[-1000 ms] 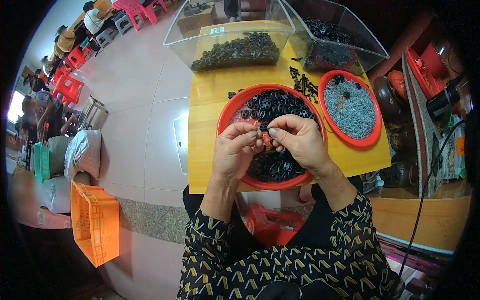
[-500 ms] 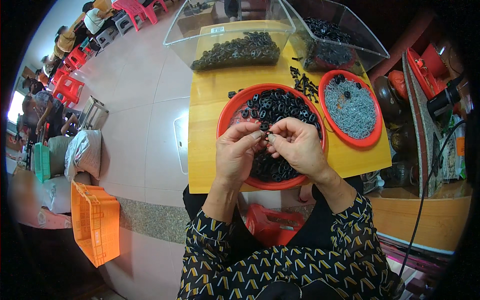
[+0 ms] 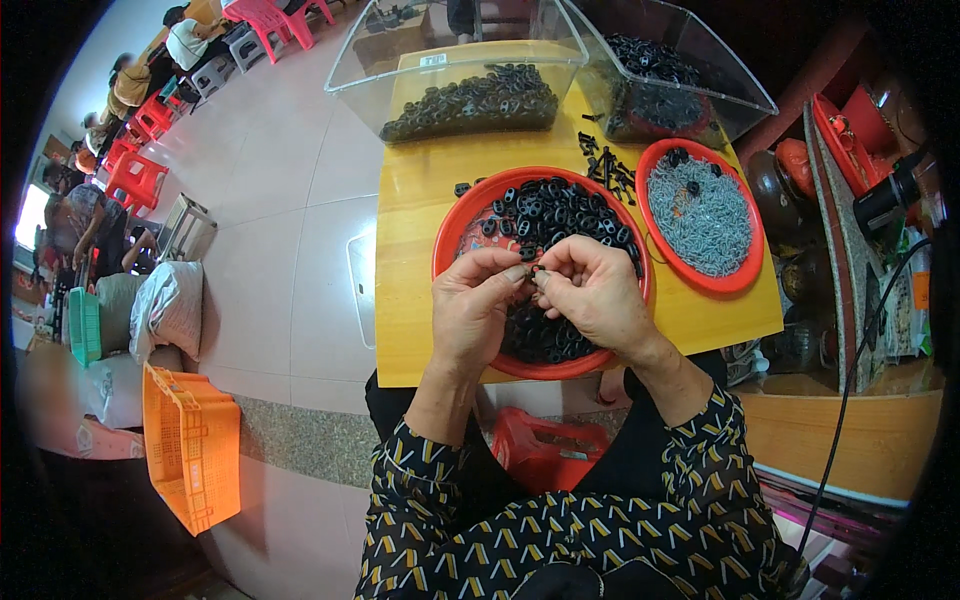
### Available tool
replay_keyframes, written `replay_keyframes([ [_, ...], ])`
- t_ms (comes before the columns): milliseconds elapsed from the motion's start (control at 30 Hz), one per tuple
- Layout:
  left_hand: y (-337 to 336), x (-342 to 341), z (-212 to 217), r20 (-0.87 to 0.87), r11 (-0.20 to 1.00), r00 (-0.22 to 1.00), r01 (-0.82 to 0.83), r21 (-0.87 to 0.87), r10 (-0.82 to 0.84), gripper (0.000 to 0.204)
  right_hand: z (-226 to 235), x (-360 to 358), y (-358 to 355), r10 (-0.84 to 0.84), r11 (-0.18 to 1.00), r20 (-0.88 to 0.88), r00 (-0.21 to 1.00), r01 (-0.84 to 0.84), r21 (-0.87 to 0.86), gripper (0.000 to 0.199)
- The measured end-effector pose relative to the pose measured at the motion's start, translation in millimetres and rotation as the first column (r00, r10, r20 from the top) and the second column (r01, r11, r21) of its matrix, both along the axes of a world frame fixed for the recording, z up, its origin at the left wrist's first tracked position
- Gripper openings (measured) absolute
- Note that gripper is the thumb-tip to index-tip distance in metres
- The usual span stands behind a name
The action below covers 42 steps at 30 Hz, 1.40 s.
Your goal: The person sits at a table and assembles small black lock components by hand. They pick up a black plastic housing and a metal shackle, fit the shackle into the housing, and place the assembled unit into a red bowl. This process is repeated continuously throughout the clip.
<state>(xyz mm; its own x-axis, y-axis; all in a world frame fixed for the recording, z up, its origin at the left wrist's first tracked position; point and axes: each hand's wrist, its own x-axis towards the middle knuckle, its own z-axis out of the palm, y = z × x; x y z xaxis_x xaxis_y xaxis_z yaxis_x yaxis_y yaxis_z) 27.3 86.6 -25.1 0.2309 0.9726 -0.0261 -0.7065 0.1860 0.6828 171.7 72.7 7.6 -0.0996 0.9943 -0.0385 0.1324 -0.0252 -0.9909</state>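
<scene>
Over a round red basin heaped with small black two-holed plastic pieces, my two hands meet fingertip to fingertip. My left hand pinches a small dark plastic piece between thumb and forefinger. From the other side, my right hand closes thumb and fingers on the same piece. The fingertips cover most of it, so its exact shape is hidden. To the right, a smaller red basin holds a mass of small silvery screws with several black bits on top.
Two clear plastic bins of black pieces stand at the table's far side. Loose black pegs lie between bins and basins. An orange crate and sacks are on the floor at left; a cluttered shelf is at right.
Almost nothing differs. My fingertips have shifted very slightly around the small dark piece, while both hands stay in the same place over the basin.
</scene>
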Motion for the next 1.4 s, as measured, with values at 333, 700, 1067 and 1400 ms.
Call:
replay_keyframes([
  [333, -2.1, 1.6, -1.5, -0.185, 0.992, 0.981, -0.038, 0.122, 0.06, 0.01, -0.6, -0.4, -0.4, -0.024, 1.0, -0.03, 0.999, 0.024, 0.0, 0.008],
  [700, -7.0, 3.9, 3.5, -0.401, 0.958, 0.904, -0.03, 0.285, 0.147, 0.009, 5.9, 3.6, -0.5, 0.028, 0.999, -0.057, 0.998, -0.03, -0.036, 0.009],
  [1067, -4.5, 7.6, 5.7, -0.243, 0.978, 0.969, 0.005, 0.21, 0.048, 0.022, 12.5, 12.2, 7.0, 0.014, 0.995, -0.197, 0.98, -0.032, -0.091, 0.006],
  [1400, -4.3, -0.7, 5.1, -0.565, 0.948, 0.81, 0.041, 0.316, 0.153, 0.006, 8.6, 12.2, 5.2, 0.046, 0.992, -0.155, 0.987, -0.064, -0.113, 0.007],
])
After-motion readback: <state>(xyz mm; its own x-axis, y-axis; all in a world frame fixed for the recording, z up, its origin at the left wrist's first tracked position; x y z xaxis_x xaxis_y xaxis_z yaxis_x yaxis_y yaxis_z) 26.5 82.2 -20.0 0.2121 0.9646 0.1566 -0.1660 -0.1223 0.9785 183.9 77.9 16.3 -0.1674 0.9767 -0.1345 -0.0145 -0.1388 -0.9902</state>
